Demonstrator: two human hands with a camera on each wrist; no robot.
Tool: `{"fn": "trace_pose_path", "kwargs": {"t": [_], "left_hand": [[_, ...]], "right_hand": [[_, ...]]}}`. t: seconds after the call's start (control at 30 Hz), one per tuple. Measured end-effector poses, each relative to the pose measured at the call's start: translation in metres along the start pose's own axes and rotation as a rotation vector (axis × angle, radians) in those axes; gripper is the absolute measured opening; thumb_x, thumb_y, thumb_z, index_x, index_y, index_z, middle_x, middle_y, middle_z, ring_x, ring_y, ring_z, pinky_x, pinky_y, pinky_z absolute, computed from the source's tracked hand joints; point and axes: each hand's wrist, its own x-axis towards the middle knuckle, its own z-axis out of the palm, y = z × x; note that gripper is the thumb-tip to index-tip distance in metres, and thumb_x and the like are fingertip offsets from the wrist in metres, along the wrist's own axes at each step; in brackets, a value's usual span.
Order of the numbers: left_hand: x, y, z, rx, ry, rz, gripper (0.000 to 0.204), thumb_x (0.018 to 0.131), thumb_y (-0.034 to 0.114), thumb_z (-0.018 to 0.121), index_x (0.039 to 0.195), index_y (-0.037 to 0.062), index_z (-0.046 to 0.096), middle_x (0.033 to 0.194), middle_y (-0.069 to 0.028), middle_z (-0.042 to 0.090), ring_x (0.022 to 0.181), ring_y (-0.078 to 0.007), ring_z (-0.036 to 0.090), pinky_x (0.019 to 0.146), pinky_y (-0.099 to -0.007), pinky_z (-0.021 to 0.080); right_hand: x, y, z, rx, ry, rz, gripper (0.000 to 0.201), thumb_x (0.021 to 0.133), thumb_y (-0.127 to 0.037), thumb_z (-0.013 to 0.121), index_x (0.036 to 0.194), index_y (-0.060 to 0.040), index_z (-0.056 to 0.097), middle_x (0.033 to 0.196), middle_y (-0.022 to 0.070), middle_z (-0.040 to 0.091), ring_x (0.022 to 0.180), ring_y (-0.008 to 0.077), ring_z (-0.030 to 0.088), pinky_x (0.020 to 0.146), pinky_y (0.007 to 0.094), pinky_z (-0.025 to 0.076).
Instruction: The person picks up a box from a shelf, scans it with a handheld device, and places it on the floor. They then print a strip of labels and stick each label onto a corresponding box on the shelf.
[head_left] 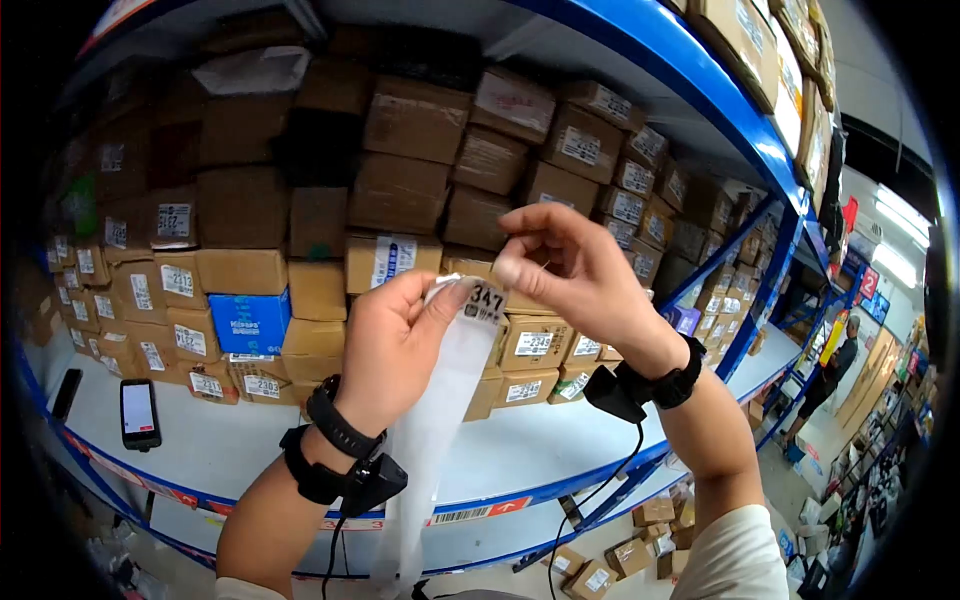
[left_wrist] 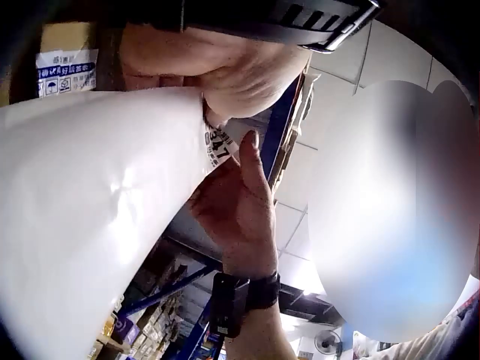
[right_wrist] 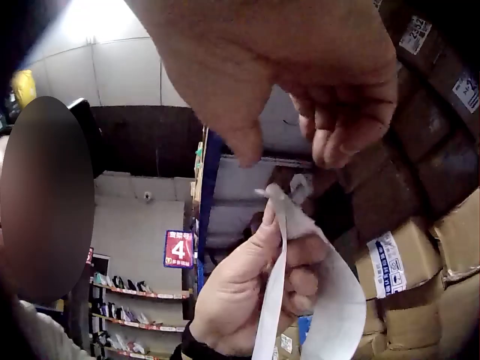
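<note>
My left hand (head_left: 395,335) pinches the top of a long white strip of label paper (head_left: 440,400) between thumb and fingers. A printed label (head_left: 487,300) reading "347" shows at the strip's upper end. Below the hand the strip hangs down past the shelf edge. In the right wrist view the strip (right_wrist: 337,315) folds over the left fingers. Just right of the label is my right hand (head_left: 575,280), its thumb tip close to the label's edge. Its fingers are loosely bent, and the right wrist view shows a gap between thumb and fingers with nothing held there.
Stacked labelled cardboard boxes (head_left: 405,190) fill the shelf behind the hands, with a blue box (head_left: 250,323) among them. A phone (head_left: 140,413) lies on the white shelf (head_left: 270,455) at left. More boxes (head_left: 630,555) lie below. A person (head_left: 835,370) stands in the aisle.
</note>
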Motion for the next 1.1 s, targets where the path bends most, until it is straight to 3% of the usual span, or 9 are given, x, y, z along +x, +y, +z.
{"fn": "trace_pose_path", "kwargs": {"t": [0.1,0.43,0.6,0.87,0.9,0.97,1.03,1.07,1.1], "left_hand": [[0.003,-0.006,-0.012,-0.151,-0.083,0.013,0.018,0.098,0.012,0.056,0.109,-0.0022,0.059,0.088,-0.0058,0.069,0.075,-0.0046,0.06,0.065,-0.0198,0.048],[0.0,-0.009,-0.017,-0.268,-0.187,-0.122,0.019,0.097,0.009,0.057,0.113,-0.0017,0.055,0.099,-0.0076,0.068,0.087,-0.0087,0.065,0.075,-0.0215,0.052],[0.001,-0.021,-0.009,-0.236,-0.179,-0.106,0.018,0.096,0.013,0.06,0.103,-0.0031,0.061,0.084,-0.0056,0.07,0.074,-0.0039,0.062,0.063,-0.0193,0.048],[0.006,-0.03,-0.01,0.201,-0.074,-0.048,0.039,0.097,0.032,0.059,0.076,-0.0001,0.065,0.067,-0.0036,0.067,0.059,-0.0041,0.057,0.052,-0.0204,0.043],[0.007,-0.029,-0.013,0.433,-0.045,-0.051,0.05,0.098,0.042,0.054,0.073,0.0001,0.065,0.066,-0.005,0.067,0.058,-0.0064,0.059,0.052,-0.0212,0.046],[0.008,-0.028,-0.019,0.242,-0.049,-0.182,0.06,0.099,0.049,0.045,0.074,-0.0007,0.067,0.07,-0.0075,0.067,0.059,-0.0087,0.06,0.054,-0.0231,0.047],[0.006,-0.026,-0.019,0.054,-0.052,-0.313,0.071,0.101,0.056,0.035,0.076,-0.0015,0.069,0.073,-0.0099,0.067,0.061,-0.011,0.061,0.055,-0.025,0.048],[0.003,-0.025,-0.018,0.006,-0.053,-0.336,0.072,0.1,0.057,0.033,0.082,-0.0029,0.069,0.078,-0.0127,0.068,0.067,-0.0133,0.064,0.06,-0.0255,0.051],[-0.002,-0.023,-0.018,-0.041,-0.051,-0.358,0.074,0.1,0.058,0.03,0.089,-0.0043,0.069,0.083,-0.0155,0.069,0.074,-0.0156,0.067,0.064,-0.026,0.053]], "right_hand": [[0.0,0.008,0.01,-0.201,-0.102,-0.113,0.031,0.085,-0.019,0.075,0.104,0.0021,0.063,0.082,0.0039,0.063,0.069,0.0066,0.055,0.059,0.0223,0.046],[-0.017,0.016,0.021,-0.182,0.009,-0.127,0.016,0.086,-0.011,0.071,0.093,0.0021,0.065,0.081,0.009,0.067,0.068,0.0134,0.061,0.061,0.0269,0.049],[-0.024,0.021,0.017,-0.407,0.017,-0.39,0.011,0.083,-0.005,0.069,0.09,0.0012,0.063,0.081,0.0137,0.065,0.071,0.0275,0.063,0.061,0.033,0.049],[-0.022,0.024,0.013,-0.469,0.057,-0.401,0.01,0.084,-0.006,0.068,0.087,0.0004,0.062,0.079,0.0143,0.063,0.07,0.0274,0.064,0.06,0.0332,0.049],[-0.017,0.025,0.01,-0.394,0.059,-0.318,0.01,0.085,-0.007,0.068,0.087,0.0002,0.062,0.079,0.0144,0.063,0.069,0.0255,0.065,0.059,0.0326,0.049],[0.021,0.042,-0.005,-0.247,0.151,-0.2,0.014,0.089,-0.013,0.065,0.091,0.0009,0.064,0.077,0.0154,0.064,0.068,0.02,0.065,0.059,0.0325,0.05],[0.08,0.055,-0.039,-0.588,0.326,-0.031,0.023,0.09,-0.02,0.066,0.093,0.0025,0.063,0.078,0.0101,0.064,0.073,0.0163,0.06,0.063,0.0324,0.049],[0.114,0.069,-0.048,-0.478,0.423,-0.331,0.025,0.088,-0.022,0.067,0.094,0.002,0.063,0.08,0.0132,0.066,0.073,0.023,0.062,0.066,0.0362,0.049],[0.134,0.055,-0.048,-0.651,0.515,-0.259,0.032,0.087,-0.031,0.068,0.094,0.0,0.064,0.081,0.0168,0.066,0.077,0.0312,0.064,0.069,0.0393,0.049]]}}
